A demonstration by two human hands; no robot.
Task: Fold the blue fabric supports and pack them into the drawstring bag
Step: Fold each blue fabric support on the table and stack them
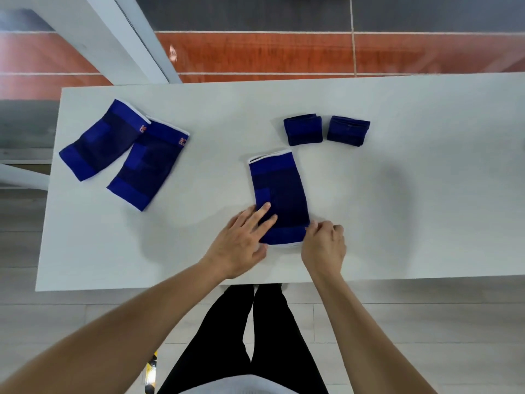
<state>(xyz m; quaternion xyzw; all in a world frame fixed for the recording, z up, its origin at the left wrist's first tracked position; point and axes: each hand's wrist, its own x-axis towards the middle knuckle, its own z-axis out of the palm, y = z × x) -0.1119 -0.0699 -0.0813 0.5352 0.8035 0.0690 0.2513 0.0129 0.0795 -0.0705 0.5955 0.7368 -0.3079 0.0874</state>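
A blue fabric support (pixel 279 191) lies flat on the white table (pixel 397 194), its long side running away from me. My left hand (pixel 241 241) rests on its near left part with fingers straight. At the near right corner my right hand (pixel 324 245) pinches the support's edge with curled fingers. Two small folded blue supports (pixel 303 129) (pixel 348 131) sit side by side further back. Two unfolded blue supports (pixel 103 139) (pixel 147 167) lie overlapping at the far left. No drawstring bag is in view.
The table's near edge (pixel 170 285) runs just in front of my legs. Its left edge (pixel 48 189) is close to the unfolded supports. A white table frame (pixel 133 38) stands beyond the far left corner over a tiled floor.
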